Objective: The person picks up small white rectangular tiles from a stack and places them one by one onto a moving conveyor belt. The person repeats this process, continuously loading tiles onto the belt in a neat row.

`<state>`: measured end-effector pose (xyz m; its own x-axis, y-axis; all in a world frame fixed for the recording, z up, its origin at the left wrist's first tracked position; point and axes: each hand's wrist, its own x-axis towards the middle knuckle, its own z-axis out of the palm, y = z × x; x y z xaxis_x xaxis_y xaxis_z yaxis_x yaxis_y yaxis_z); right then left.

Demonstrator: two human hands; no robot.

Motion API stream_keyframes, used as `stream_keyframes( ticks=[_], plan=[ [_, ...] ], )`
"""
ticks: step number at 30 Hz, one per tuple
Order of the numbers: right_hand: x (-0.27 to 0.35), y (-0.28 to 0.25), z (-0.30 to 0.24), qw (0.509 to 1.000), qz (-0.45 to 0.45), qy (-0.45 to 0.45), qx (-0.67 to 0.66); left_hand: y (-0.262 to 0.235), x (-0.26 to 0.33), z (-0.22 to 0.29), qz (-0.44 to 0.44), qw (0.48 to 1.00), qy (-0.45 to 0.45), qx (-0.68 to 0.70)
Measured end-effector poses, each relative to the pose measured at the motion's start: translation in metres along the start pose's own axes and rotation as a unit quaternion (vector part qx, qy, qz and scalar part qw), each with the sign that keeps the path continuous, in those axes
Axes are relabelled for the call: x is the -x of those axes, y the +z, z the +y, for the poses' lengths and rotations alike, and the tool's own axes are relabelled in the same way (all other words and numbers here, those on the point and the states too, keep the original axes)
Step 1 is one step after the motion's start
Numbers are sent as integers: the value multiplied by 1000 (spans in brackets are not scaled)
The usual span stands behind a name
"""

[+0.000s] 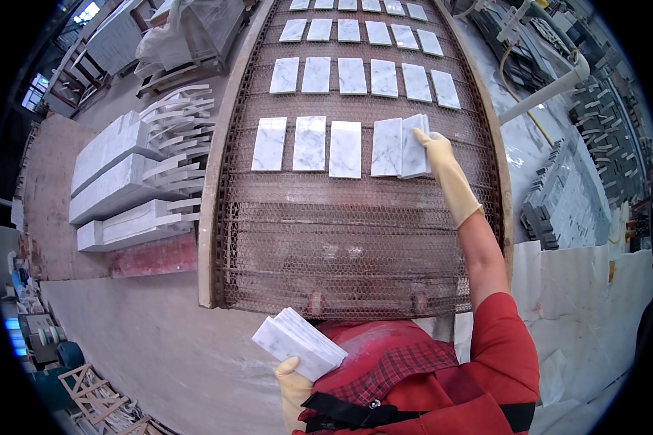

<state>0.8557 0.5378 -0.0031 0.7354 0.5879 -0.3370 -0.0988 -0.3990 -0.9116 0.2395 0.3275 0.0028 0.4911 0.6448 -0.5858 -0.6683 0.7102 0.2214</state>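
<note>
My left hand (292,380), in a cream rubber glove, grips a stack of white marble tiles (297,344) at waist height, just short of the conveyor's near end. On the wire-mesh conveyor belt (341,225), my gloved right hand (437,154) is closed on the right edge of a few overlapping marble tiles (413,158). Their left side meets or overlaps a grey-veined tile (386,148); which of the two, I cannot tell. Left of it in the nearest row lie three separate tiles, the closest being a white tile (345,149). The fingertips under the held tiles are hidden.
Further rows of marble tiles (352,76) lie along the belt. A raised wooden rail (212,217) borders its left side. Long stone blocks with curved pieces (123,174) stand to the left. A white pipe (548,88) and dark slatted racks (617,119) are at right.
</note>
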Motion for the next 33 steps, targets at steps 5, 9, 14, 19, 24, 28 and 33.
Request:
stream_keyframes(
  ticks=[5,9,14,19,24,28,33],
  plan=[
    [-33,-36,30,995,41,-23,86,4,-3,-2,-2,1000,-7,-11],
    [-40,-38,44,994,37,-34,93,33,0,-3,27,999,-12,-28],
    [-45,-45,53,996,55,-54,47,22,-9,-1,4,999,-30,-26],
    [-33,-58,35,979,104,-51,168,21,-8,-4,15,999,-44,-20],
    [-17,-101,6,960,125,-40,248,20,-10,-9,-1,999,-32,-27],
    [-21,-126,7,932,156,-40,324,37,-9,-9,3,999,-53,-2],
    [-12,-131,-7,877,191,-58,437,24,-12,-10,13,998,-53,-32]
  ],
)
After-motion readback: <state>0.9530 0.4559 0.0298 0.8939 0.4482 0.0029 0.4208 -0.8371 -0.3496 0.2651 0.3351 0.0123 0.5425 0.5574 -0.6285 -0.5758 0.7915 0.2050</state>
